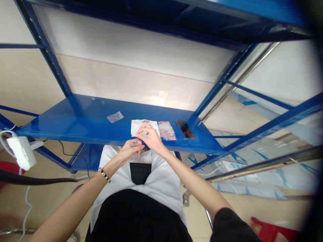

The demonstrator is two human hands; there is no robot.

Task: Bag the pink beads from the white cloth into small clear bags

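Observation:
My left hand (130, 150), at the shelf's front edge, is closed around a small clear plastic bag (134, 144); part of it shows below the fingers, slightly pink. Just above and to the right, my right hand (150, 137) has thumb and forefinger brought together in a pinch. Whatever lies between those fingertips is too small to make out. Beneath the right hand is a white sheet of paper (135, 125) with small reddish bits (145, 121) near its far edge. Beside it on the right lie clear bags (166, 130) with pink, colourful contents.
The blue shelf (85, 116) also bears a flat clear zip bag (115, 117) on the left and a blurred-out dark object (186, 129) on the right. Blue uprights stand at both sides, with another shelf (161, 20) overhead. A white power strip (22, 153) hangs at left.

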